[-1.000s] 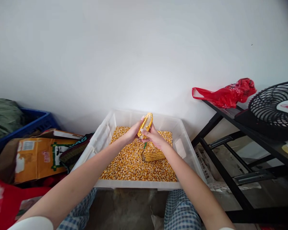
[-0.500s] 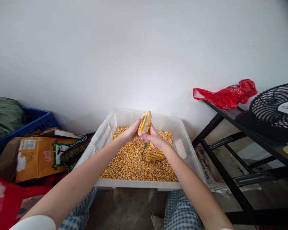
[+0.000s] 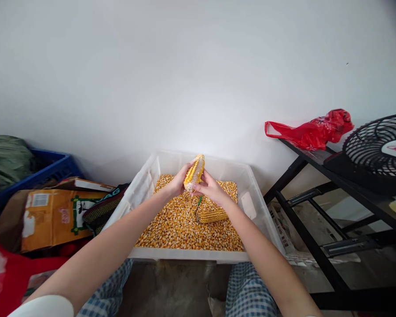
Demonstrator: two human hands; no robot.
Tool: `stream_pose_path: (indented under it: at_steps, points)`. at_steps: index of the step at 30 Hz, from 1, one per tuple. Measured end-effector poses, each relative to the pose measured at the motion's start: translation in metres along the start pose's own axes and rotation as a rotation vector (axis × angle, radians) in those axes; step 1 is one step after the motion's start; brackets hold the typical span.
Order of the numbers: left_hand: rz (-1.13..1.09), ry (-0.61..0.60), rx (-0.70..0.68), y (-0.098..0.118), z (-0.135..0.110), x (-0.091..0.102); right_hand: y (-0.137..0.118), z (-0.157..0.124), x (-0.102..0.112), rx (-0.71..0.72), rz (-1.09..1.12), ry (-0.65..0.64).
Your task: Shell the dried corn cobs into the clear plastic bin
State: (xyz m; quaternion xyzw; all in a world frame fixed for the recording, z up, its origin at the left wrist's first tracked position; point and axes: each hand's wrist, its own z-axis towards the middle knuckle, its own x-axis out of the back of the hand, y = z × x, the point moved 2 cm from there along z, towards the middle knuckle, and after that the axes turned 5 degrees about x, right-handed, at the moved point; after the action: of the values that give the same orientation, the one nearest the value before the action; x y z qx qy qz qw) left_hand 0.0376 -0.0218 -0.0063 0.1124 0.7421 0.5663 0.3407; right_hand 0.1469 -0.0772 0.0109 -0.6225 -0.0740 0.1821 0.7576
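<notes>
Both my hands hold one corn cob (image 3: 194, 172) above the plastic bin (image 3: 191, 254). My left hand (image 3: 179, 179) is closed round its left side, and my right hand (image 3: 212, 189) grips it from the right and below. Yellow kernels cover part of the cob; a pale strip along it is bare. Loose corn kernels (image 3: 178, 224) fill the bottom of the bin. A second corn cob (image 3: 213, 215) lies on them, under my right wrist. Beside that cob a thin tool with a green part (image 3: 199, 200) sticks up from the kernels.
To the left are a blue crate (image 3: 57, 169), a torn orange cardboard box (image 3: 54, 218) and a red bag (image 3: 9, 275). On the right stands a black-framed table (image 3: 330, 169) bearing a red plastic bag (image 3: 317, 130) and a black fan (image 3: 379, 143). A white wall (image 3: 198, 79) rises behind the bin.
The cob in my hands has shifted slightly left and tilts more to the right at its top. My right thumb now lies across its lower end.
</notes>
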Motion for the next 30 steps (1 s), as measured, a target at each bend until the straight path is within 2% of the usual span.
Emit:
stream_pose_path:
  at_steps: [6, 14, 20, 30]
  points:
    - [0.089, 0.015, -0.052, -0.003, -0.003, -0.011, 0.007, 0.001, -0.002, 0.021, -0.081, 0.166]
    - [0.064, 0.018, -0.063, -0.003, -0.001, -0.005, 0.003, 0.002, 0.002, 0.056, -0.019, 0.003]
    - [0.171, 0.085, -0.145, -0.009, 0.0, -0.004, 0.013, 0.002, 0.001, 0.048, -0.133, 0.131]
    - [0.073, 0.092, -0.113, -0.005, -0.004, -0.008, 0.007, 0.001, 0.003, 0.085, -0.133, 0.053]
